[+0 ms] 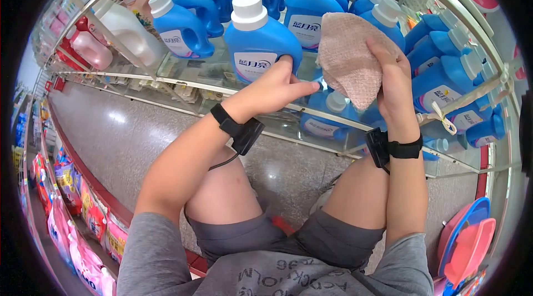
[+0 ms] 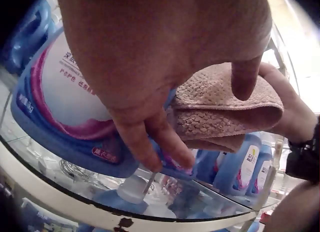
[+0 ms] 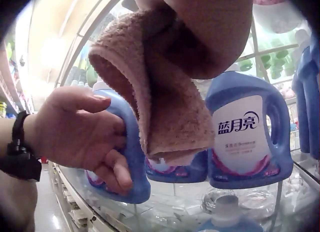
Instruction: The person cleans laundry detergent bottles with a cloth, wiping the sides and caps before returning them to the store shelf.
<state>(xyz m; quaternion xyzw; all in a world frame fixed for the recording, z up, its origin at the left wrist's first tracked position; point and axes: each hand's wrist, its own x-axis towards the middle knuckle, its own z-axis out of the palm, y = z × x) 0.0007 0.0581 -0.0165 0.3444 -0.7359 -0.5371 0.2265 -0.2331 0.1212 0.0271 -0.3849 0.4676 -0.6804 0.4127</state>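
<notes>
At the shelf's front edge, a blue bottle with a white cap (image 1: 249, 11) stands upright, its label (image 2: 75, 94) facing out. My left hand (image 1: 277, 90) is at its handle side, some fingers curled in at the handle and others loose, as the right wrist view shows for the left hand (image 3: 75, 129). To the right, my right hand (image 1: 393, 82) holds a folded pinkish-beige cloth (image 1: 350, 57) between thumb and fingers, in front of other bottles. The cloth (image 3: 180, 117) hangs beside the bottle (image 3: 137, 184); part of the right hand's grip is hidden behind it.
More blue bottles (image 1: 175, 29) stand behind and right on the glass shelf, with a white rail (image 1: 222, 89) along its front. Pink and white bottles (image 1: 91, 51) are at the left. Below lies a lower shelf with blue bottles; plastic basins (image 1: 472, 246) are at the lower right.
</notes>
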